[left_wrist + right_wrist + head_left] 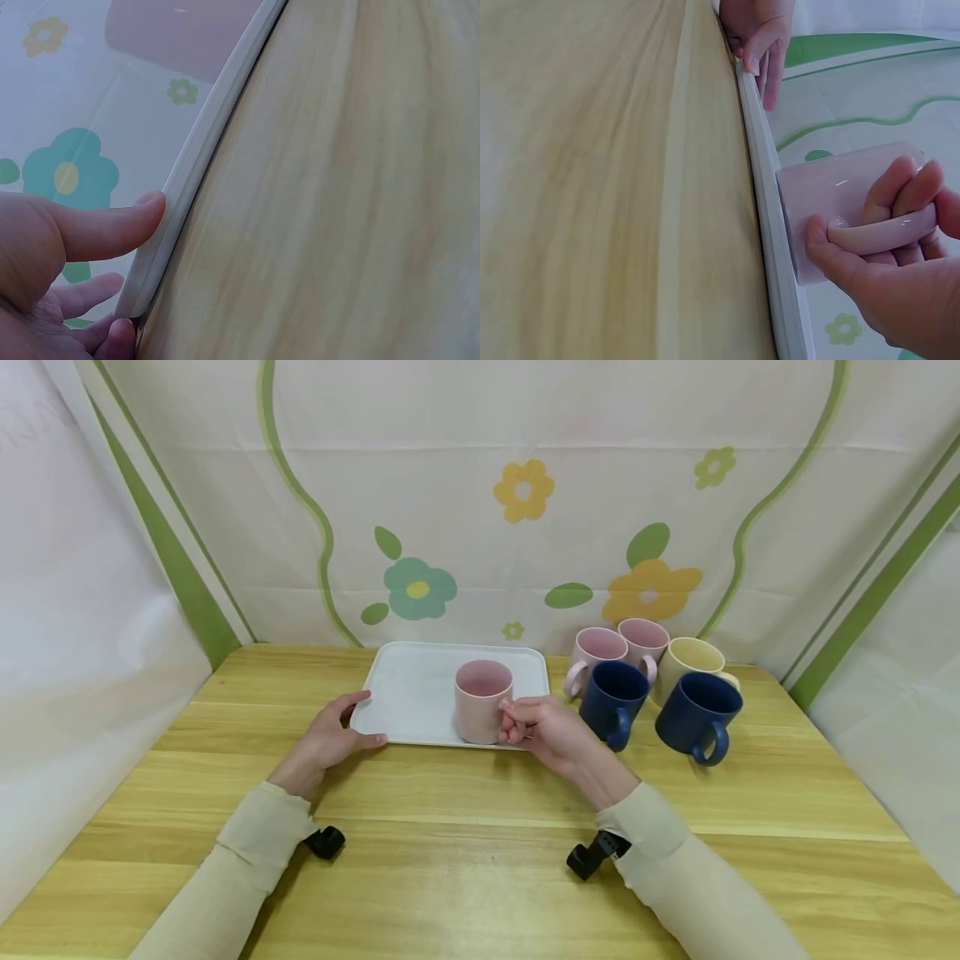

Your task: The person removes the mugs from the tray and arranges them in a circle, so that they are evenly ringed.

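Observation:
A pink mug (478, 710) stands upright at the front right of a white tray (414, 681), its base right by the front rim. My right hand (551, 731) grips the mug's handle; the right wrist view shows the fingers (922, 187) curled through the handle loop and the thumb against its lower end. At the tray's front left corner, my left hand (330, 739) holds the rim, with the thumb (112, 229) on the front edge and the other fingers around the left side. The tray lies flat on the wooden table (450, 860).
Right of the tray stand two more pink mugs (600, 645), a yellow mug (695, 657) and two dark blue mugs (697, 714), grouped closely. One blue mug is just beyond my right hand. A flower-printed white cloth (465, 485) hangs behind the table.

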`<action>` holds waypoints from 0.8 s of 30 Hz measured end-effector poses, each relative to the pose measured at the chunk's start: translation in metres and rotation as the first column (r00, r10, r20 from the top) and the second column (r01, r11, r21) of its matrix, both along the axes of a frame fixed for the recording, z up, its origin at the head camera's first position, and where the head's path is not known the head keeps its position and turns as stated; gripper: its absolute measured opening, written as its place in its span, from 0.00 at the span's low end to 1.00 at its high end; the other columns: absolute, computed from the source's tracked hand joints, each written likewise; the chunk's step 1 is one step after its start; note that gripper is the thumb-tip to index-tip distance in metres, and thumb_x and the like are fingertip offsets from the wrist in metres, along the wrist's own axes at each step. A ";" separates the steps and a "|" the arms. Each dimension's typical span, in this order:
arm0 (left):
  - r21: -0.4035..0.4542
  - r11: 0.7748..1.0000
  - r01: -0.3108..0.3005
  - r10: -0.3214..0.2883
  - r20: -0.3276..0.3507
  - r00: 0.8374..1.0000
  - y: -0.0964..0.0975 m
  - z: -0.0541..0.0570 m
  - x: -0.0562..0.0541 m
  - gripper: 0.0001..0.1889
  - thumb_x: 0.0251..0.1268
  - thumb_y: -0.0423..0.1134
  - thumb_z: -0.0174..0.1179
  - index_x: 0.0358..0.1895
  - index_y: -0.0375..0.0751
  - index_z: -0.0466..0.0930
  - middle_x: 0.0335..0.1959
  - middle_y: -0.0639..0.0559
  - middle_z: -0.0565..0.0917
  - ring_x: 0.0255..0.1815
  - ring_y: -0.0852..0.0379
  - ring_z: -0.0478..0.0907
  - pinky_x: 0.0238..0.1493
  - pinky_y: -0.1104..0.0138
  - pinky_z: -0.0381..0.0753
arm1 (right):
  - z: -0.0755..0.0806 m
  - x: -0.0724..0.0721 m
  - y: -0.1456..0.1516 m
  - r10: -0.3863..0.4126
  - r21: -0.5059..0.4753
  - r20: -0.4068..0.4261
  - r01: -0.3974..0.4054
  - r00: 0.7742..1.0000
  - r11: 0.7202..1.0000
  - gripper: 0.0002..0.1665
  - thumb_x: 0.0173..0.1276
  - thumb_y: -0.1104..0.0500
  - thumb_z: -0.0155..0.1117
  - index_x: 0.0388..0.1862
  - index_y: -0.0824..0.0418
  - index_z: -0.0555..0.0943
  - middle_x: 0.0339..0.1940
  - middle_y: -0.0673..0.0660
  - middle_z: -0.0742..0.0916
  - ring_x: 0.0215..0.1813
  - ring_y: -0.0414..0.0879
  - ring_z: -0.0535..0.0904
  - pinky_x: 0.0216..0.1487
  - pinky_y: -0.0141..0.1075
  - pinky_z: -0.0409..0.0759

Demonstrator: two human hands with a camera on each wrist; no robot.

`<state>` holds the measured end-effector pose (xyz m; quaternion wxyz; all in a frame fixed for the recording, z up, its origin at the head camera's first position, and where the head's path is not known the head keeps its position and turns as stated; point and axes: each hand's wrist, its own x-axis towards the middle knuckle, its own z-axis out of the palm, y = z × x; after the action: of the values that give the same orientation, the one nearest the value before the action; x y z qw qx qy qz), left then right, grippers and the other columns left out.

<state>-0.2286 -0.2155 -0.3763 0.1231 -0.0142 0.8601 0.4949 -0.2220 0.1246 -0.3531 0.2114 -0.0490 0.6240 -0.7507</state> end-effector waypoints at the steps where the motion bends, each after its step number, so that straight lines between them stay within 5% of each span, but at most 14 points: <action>1: -0.002 1.000 -0.001 0.001 0.000 1.000 0.000 0.000 0.000 0.51 0.67 0.37 0.73 0.87 0.40 0.50 0.86 0.32 0.55 0.84 0.34 0.55 0.84 0.43 0.57 | 0.001 0.002 0.002 -0.009 -0.007 -0.002 0.009 1.000 1.000 0.21 0.84 0.60 0.54 0.27 0.60 0.84 0.20 0.50 0.82 0.32 0.45 0.84 0.51 0.33 0.87; 14: -0.005 1.000 -0.004 0.004 -0.008 1.000 0.000 0.000 0.000 0.50 0.67 0.37 0.73 0.87 0.39 0.51 0.86 0.32 0.55 0.84 0.34 0.55 0.84 0.43 0.57 | 0.024 0.032 0.037 -0.062 -0.124 -0.075 0.053 0.995 0.991 0.16 0.84 0.64 0.53 0.36 0.61 0.85 0.23 0.51 0.83 0.33 0.44 0.85 0.51 0.34 0.88; 24: -0.010 1.000 0.000 0.000 0.001 1.000 0.000 0.000 0.001 0.51 0.67 0.37 0.73 0.87 0.40 0.50 0.86 0.32 0.55 0.84 0.34 0.56 0.84 0.43 0.57 | 0.044 0.050 0.066 -0.119 -0.112 -0.125 0.105 0.985 0.988 0.17 0.84 0.61 0.56 0.36 0.62 0.87 0.24 0.51 0.83 0.37 0.46 0.85 0.51 0.32 0.86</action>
<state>-0.2275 -0.2157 -0.3759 0.1234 -0.0153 0.8626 0.4904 -0.1717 0.1904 -0.3087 0.1246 -0.0742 0.5979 -0.7883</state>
